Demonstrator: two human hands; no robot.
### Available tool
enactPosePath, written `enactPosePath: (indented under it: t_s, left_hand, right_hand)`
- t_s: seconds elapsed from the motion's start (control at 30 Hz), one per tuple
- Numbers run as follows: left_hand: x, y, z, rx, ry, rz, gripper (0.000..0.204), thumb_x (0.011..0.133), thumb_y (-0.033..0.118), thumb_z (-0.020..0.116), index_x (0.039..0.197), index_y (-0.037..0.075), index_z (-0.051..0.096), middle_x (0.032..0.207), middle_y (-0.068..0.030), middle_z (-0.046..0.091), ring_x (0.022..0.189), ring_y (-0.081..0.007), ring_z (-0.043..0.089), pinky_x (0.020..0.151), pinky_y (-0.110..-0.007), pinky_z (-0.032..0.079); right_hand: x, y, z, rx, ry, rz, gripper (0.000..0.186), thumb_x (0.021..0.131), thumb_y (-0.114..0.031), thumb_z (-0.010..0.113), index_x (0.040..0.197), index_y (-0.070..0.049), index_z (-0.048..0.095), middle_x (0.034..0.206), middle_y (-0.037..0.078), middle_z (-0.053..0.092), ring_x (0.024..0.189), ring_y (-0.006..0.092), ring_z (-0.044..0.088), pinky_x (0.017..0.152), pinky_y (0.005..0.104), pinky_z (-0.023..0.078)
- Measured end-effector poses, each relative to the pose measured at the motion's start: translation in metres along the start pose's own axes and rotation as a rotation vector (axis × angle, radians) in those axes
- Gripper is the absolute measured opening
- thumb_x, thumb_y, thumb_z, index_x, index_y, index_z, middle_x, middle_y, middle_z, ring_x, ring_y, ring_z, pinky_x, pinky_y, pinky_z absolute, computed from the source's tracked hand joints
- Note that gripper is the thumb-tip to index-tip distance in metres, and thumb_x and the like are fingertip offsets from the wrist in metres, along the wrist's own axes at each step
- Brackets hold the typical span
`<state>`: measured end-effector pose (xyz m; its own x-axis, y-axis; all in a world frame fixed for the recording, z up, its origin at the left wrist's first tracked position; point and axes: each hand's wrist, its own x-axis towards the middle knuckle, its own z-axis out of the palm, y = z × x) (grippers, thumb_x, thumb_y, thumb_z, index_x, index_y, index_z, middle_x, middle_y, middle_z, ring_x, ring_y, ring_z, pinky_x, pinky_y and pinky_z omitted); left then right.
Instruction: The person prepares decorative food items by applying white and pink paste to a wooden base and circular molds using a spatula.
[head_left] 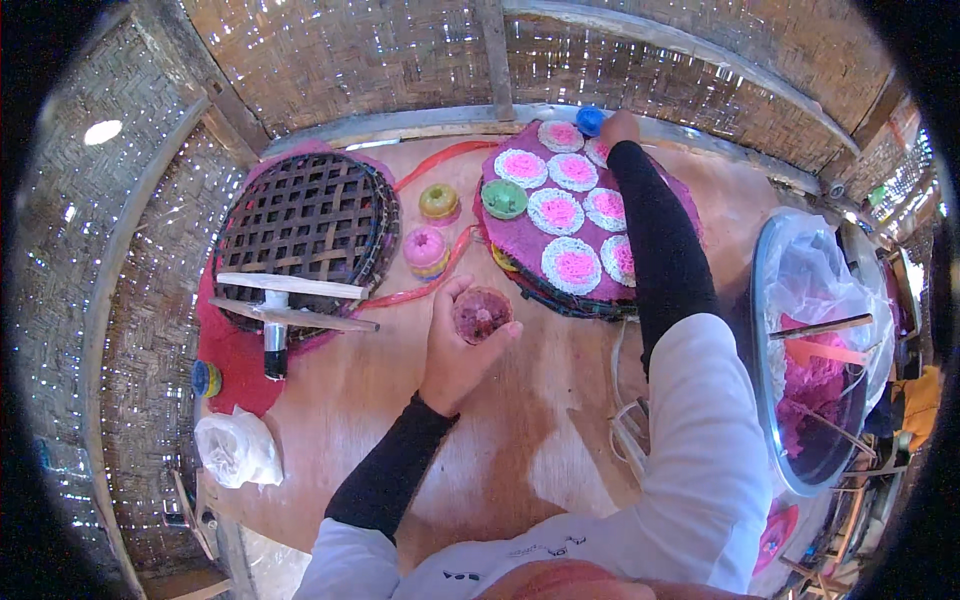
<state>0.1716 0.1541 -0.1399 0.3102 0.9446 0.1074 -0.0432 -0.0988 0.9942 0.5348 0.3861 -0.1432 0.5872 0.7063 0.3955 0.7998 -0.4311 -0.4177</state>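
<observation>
My left hand [458, 345] is closed round a small fluted mould [482, 314], whose inside looks pinkish, above the middle of the table. My right arm stretches across a round tray covered with purple cloth [535, 237]. At the tray's far edge, my right hand [620, 128] grips a small blue mould [590, 121]; its fingertips are partly hidden. Several white rings with pink centres [555, 211] lie on the cloth, some behind my right sleeve. A green fluted mould [504, 199] rests among them at the left side.
Left of the tray stand a yellow-green mould [438, 202] and stacked pink and yellow moulds [426, 250]. A woven round rack [305, 215] carries a wooden-handled tool [275, 315]. A white plastic bag [238, 448] lies front left. At right, a large basin [765, 300] holds pink material, sticks and plastic.
</observation>
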Motion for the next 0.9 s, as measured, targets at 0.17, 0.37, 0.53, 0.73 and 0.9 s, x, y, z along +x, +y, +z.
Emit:
enactPosePath:
  t_s: [0.17,0.37,0.53,0.73,0.9]
  left_hand:
    - [-0.001,0.029,0.016,-0.151,-0.025,-0.018,0.076,0.064,0.014,0.075,0.12,-0.002,0.027,0.107,-0.0098,0.043,0.095,-0.0155,0.048,0.083,-0.028,0.042]
    - [0.005,0.037,0.028,-0.181,-0.027,0.178,0.08,0.064,0.009,0.074,0.124,0.003,0.021,0.109,-0.0107,0.043,0.096,-0.0162,0.049,0.081,-0.028,0.043]
    - [-0.003,0.039,0.036,-0.278,-0.079,0.2,0.088,0.064,0.007,0.073,0.127,0.006,0.012,0.113,-0.0129,0.041,0.096,-0.0177,0.049,0.078,-0.029,0.045]
    - [0.001,0.026,0.015,0.313,0.031,0.561,0.088,0.064,0.025,0.075,0.128,0.005,0.017,0.116,-0.0118,0.039,0.093,-0.0188,0.045,0.082,-0.032,0.039]
    - [0.0,0.035,0.01,0.263,-0.005,0.315,0.076,0.066,0.026,0.073,0.122,-0.002,0.03,0.118,-0.0152,0.037,0.104,-0.0254,0.041,0.088,-0.035,0.035]
  right_hand:
    - [-0.027,-0.022,-0.051,0.142,0.059,-0.378,0.024,0.075,-0.024,0.054,0.078,-0.002,0.063,0.08,0.017,0.062,0.072,0.0326,0.06,0.065,0.0399,0.048]
    - [-0.168,-0.116,-0.185,0.363,-1.125,-0.864,0.029,0.082,-0.026,0.054,0.098,-0.002,0.059,0.082,0.009,0.061,0.073,0.0147,0.056,0.067,0.0296,0.045]
    - [-0.226,-0.114,-0.2,0.198,-0.926,-0.876,0.021,0.077,-0.019,0.056,0.09,-0.002,0.058,0.082,0.014,0.06,0.074,0.0248,0.058,0.066,0.0329,0.045]
    - [-0.189,-0.065,-0.195,0.309,-0.584,-0.578,0.022,0.065,-0.005,0.057,0.085,-0.005,0.065,0.075,0.015,0.063,0.067,0.0239,0.062,0.061,0.0329,0.048]
    - [-0.097,0.063,-0.173,-0.152,-0.128,-0.056,0.019,0.073,-0.016,0.056,0.083,-0.002,0.065,0.079,0.016,0.063,0.074,0.0264,0.063,0.061,0.0362,0.05]
